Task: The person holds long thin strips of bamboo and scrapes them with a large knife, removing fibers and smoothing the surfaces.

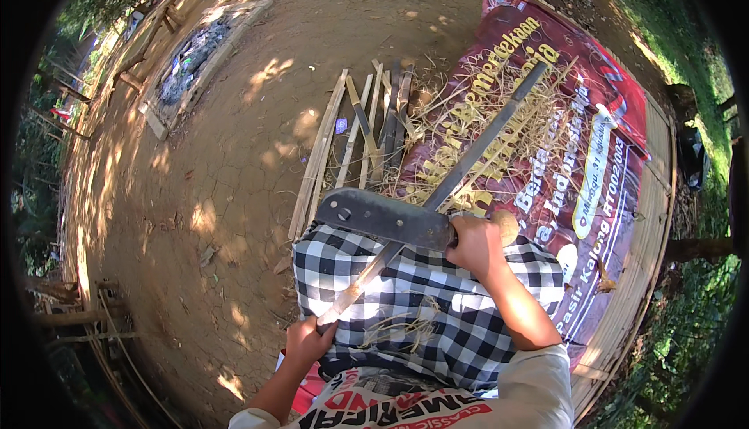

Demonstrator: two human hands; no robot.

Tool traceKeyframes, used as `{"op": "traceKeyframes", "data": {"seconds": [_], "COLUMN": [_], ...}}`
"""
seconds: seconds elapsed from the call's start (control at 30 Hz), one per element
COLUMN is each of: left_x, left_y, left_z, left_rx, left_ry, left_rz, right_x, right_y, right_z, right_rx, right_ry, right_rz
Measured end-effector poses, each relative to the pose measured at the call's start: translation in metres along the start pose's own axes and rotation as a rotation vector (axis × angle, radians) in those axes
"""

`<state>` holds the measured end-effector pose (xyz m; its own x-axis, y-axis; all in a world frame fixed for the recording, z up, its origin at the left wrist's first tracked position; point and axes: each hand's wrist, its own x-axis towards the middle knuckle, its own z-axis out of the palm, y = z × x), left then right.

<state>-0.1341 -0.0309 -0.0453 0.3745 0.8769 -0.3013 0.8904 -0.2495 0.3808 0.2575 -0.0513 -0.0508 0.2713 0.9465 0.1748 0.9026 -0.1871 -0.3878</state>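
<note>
Across my lap, covered by a black-and-white checked cloth [460,304], runs a long bamboo strip [491,129], slanting from lower left to upper right. My left hand [309,343] is closed around its near end. In my right hand [476,248] is the round wooden handle of a broad dark cleaver [382,217]. The cleaver's blade points left and lies crosswise over the strip just above my lap. Its underside contact with the strip is hidden. A few thin shavings [406,327] rest on the cloth.
A printed dark red banner [593,195] lies on a bamboo platform [651,249] to the right, strewn with curly shavings [538,125]. Several cut bamboo strips [324,156] lie on the dirt ground ahead. At far left is a framed ash pit [199,54].
</note>
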Motion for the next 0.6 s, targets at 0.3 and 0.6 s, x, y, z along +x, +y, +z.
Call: {"op": "traceKeyframes", "data": {"seconds": [0.3, 0.6], "left_x": [0.002, 0.008], "left_y": [-0.016, -0.017], "left_z": [0.013, 0.007], "left_rx": [-0.033, 0.026], "left_ry": [0.031, -0.011], "left_rz": [0.073, 0.119], "right_x": [0.002, 0.027], "right_y": [0.058, 0.170], "right_z": [0.009, -0.046], "right_rx": [0.016, -0.017], "right_ry": [-0.045, 0.132], "right_rz": [0.105, 0.777]}}
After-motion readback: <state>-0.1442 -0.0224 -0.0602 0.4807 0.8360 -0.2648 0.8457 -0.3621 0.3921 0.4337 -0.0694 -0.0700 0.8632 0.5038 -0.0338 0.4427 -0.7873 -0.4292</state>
